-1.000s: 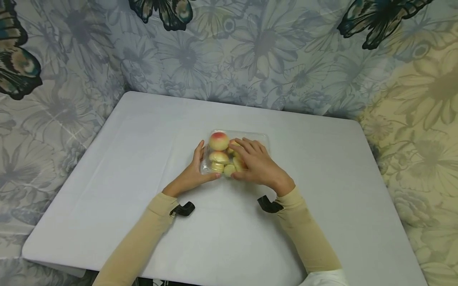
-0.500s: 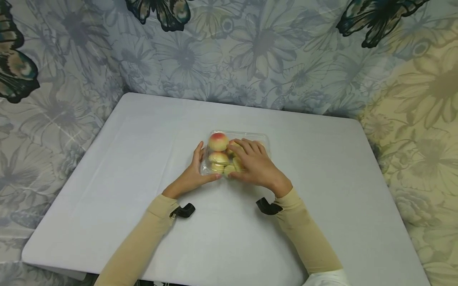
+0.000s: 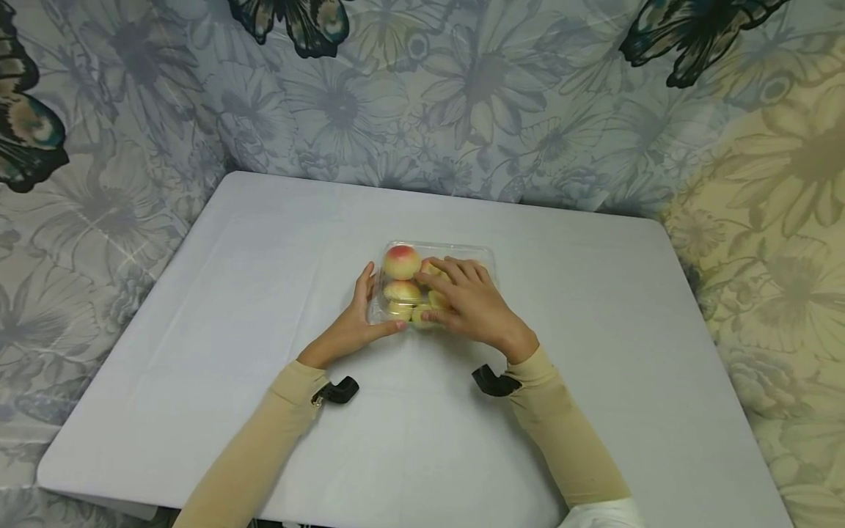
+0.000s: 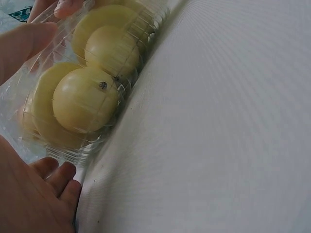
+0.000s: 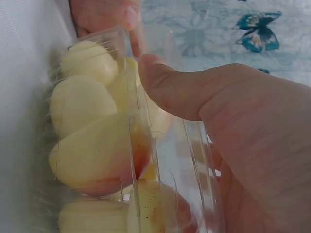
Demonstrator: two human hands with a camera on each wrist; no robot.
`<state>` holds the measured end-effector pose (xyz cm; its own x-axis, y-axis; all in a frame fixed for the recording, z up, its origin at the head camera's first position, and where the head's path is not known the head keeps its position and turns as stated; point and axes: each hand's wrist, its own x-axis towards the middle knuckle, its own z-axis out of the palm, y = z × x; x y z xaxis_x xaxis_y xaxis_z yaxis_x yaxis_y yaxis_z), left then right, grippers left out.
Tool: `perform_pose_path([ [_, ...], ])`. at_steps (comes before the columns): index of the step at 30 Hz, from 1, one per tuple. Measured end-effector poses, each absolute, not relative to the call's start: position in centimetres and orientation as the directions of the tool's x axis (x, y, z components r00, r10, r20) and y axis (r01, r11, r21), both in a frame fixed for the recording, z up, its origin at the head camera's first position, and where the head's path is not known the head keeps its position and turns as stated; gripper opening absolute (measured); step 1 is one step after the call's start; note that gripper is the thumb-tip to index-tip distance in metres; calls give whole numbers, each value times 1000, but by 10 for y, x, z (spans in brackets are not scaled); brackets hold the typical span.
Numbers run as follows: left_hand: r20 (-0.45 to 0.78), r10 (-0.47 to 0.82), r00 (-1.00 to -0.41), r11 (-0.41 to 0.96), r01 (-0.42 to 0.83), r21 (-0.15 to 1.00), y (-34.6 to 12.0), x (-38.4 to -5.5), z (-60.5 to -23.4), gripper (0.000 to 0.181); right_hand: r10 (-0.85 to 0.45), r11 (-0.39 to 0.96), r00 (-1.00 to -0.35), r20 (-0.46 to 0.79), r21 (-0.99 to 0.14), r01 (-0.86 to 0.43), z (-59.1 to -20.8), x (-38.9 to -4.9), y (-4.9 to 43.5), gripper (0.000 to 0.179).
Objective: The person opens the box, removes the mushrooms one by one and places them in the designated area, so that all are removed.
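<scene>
A clear plastic box (image 3: 455,247) sits on the table, packed with several pale yellow, red-tinged fruits that look like peaches (image 3: 402,262). My left hand (image 3: 350,328) holds the box's near left corner, thumb along the front and fingers by the left side. The right hand (image 3: 480,312) lies over the top right part, fingers spread across it. In the right wrist view its thumb (image 5: 175,92) presses the upper rim, with a large fruit (image 5: 97,158) visible through the wall. Smooth round yellow fruits (image 4: 85,99) show through the front in the left wrist view. My right hand hides part of the contents.
A white-covered table (image 3: 297,242) extends around the box on all sides. Floral cloth (image 3: 475,110) with butterfly prints hangs behind and at both sides. A black wrist mount (image 3: 339,390) sticks out from each sleeve.
The right hand's thumb and fingers have shifted slightly leftward over the top of the box. The left hand and the box stay almost in place.
</scene>
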<state>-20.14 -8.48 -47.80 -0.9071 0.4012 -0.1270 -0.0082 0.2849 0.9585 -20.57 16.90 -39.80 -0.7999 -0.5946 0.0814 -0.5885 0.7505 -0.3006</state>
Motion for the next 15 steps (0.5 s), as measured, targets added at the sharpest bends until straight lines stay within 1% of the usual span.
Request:
perform_pose_path([
  [15,-143,408,-902,309,-11,951,-84,-201,-479,122,-601,754,-792,105,-254,-606,-398,-206,167,55],
])
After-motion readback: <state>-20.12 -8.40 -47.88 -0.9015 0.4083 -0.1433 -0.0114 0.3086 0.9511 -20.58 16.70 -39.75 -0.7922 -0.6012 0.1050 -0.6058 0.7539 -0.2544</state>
